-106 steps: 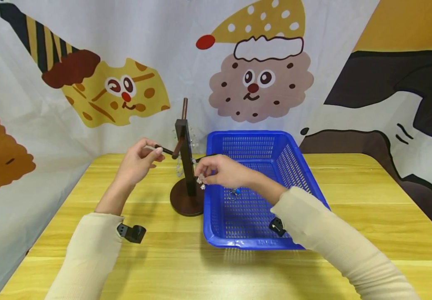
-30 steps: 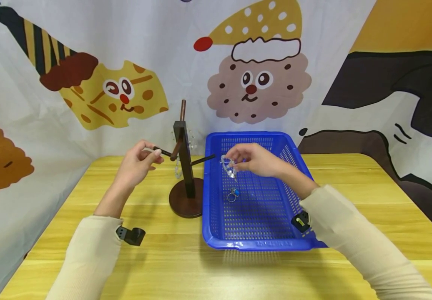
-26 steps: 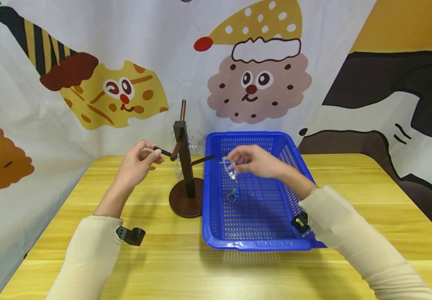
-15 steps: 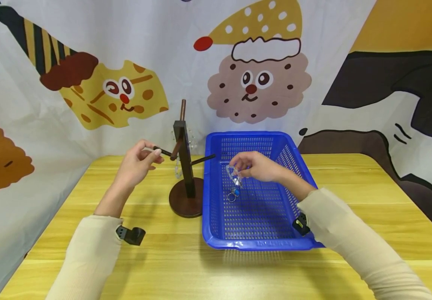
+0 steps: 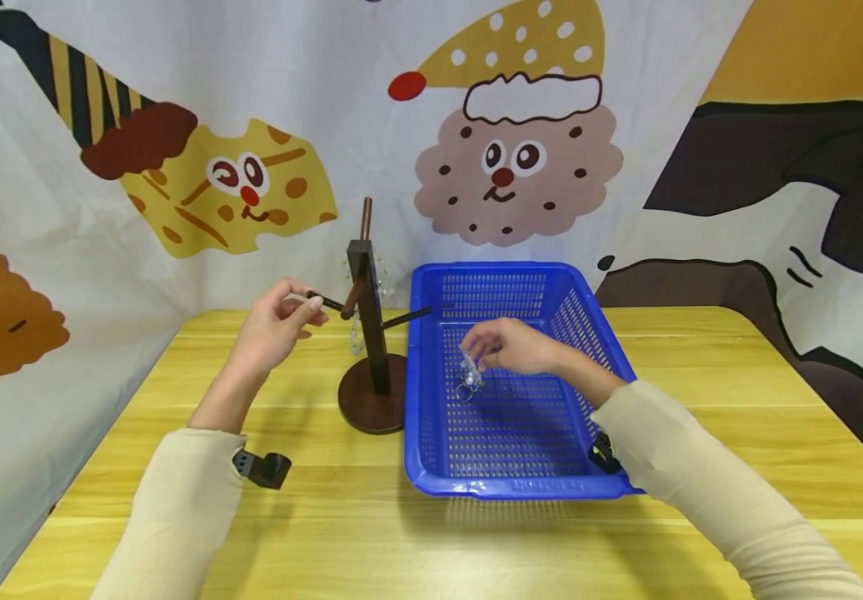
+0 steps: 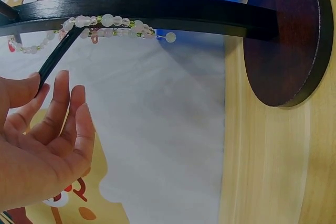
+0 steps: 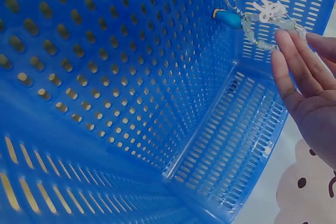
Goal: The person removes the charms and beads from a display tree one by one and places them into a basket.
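Just lowered the bead bracelet [image 5: 471,375], pinched in the right hand [image 5: 517,347], into the basket [image 5: 517,486] at 9 o'clock beside the blue-charmed ring [image 7: 228,19], while pinching the peg [image 6: 56,54] at 9 o'clock on the stand [image 5: 376,358] with the left hand [image 5: 272,327], so seemingly at the laying-down step.
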The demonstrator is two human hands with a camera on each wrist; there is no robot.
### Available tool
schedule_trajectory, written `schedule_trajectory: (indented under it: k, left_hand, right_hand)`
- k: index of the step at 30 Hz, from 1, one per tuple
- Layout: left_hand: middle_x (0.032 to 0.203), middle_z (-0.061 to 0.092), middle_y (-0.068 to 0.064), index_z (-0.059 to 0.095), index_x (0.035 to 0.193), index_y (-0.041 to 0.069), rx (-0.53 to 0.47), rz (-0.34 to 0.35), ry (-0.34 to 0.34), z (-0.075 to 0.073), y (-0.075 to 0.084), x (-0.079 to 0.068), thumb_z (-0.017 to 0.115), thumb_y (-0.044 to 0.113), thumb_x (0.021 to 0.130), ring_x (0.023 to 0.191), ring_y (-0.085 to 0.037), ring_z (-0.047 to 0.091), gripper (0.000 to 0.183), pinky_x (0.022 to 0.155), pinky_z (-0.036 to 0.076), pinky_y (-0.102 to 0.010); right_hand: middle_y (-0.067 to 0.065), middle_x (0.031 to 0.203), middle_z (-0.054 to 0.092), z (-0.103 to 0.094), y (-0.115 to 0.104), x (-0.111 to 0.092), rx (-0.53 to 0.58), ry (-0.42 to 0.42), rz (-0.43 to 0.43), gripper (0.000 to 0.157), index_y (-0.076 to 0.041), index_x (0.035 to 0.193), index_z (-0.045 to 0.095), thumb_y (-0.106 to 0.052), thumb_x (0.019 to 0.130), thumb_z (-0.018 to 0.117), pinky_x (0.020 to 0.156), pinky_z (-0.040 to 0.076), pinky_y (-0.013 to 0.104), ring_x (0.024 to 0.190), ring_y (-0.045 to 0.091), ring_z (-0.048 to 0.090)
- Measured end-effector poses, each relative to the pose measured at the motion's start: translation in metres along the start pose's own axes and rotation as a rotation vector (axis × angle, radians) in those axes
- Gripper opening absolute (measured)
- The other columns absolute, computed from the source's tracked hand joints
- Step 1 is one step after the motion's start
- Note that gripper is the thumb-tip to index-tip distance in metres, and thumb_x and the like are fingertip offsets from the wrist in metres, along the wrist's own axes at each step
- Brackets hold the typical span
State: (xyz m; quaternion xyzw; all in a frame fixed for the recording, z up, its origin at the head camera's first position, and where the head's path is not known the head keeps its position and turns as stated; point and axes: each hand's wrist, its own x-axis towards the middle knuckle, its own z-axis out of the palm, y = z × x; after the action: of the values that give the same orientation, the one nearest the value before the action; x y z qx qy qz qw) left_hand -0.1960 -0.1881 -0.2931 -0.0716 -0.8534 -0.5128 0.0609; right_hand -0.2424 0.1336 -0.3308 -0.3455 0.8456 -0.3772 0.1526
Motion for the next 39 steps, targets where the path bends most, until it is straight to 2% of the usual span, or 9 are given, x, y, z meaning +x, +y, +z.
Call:
schedule_trajectory:
  k: [8,12,22,30,39]
  left_hand:
    - [0.098,0.062,-0.023,0.045,0.108,-0.001,-0.002,-0.003,-0.002,0.0,0.001,0.0,0.045,0.026,0.097,0.095,-0.032,0.059,0.029,0.08,0.047,-0.044]
    - [0.098,0.061,-0.024,0.045,0.109,-0.001,-0.008,-0.011,-0.004,0.0,0.001,0.0,0.045,0.026,0.097,0.095,-0.032,0.059,0.029,0.081,0.047,-0.046]
    - [0.096,0.063,-0.02,0.046,0.108,0.0,0.024,-0.006,0.002,0.0,0.001,-0.001,0.044,0.028,0.097,0.093,-0.028,0.06,0.03,0.079,0.048,-0.042]
    - [0.097,0.063,-0.021,0.046,0.11,0.0,0.015,-0.011,0.0,0.0,0.001,-0.002,0.045,0.028,0.097,0.092,-0.026,0.06,0.031,0.08,0.048,-0.043]
    - [0.099,0.062,-0.024,0.046,0.11,0.001,0.014,-0.009,0.004,0.0,0.001,-0.002,0.045,0.029,0.097,0.09,-0.023,0.06,0.031,0.079,0.048,-0.042]
  right_hand:
    - [0.014,0.086,0.065,-0.001,0.0,-0.002,-0.077,0.029,-0.001,0.024,0.004,0.099,0.061,0.01,0.076,0.062,0.076,0.051,0.03,0.082,0.023,0.063]
    - [0.01,0.086,0.065,-0.005,-0.003,-0.003,-0.065,0.048,0.0,0.024,0.003,0.101,0.061,0.007,0.077,0.064,0.076,0.051,0.029,0.082,0.022,0.063]
    - [0.008,0.092,0.065,-0.02,-0.015,0.001,0.001,0.092,-0.029,0.026,0.0,0.107,0.059,-0.001,0.082,0.065,0.078,0.049,0.035,0.087,0.023,0.061]
    - [0.013,0.092,0.065,-0.023,-0.028,0.007,0.083,0.085,-0.07,0.022,0.003,0.108,0.058,0.004,0.086,0.058,0.069,0.052,0.032,0.079,0.023,0.063]
    - [0.015,0.092,0.065,-0.019,-0.049,0.015,0.104,0.087,-0.143,0.021,0.006,0.108,0.057,0.007,0.087,0.056,0.072,0.052,0.031,0.077,0.021,0.063]
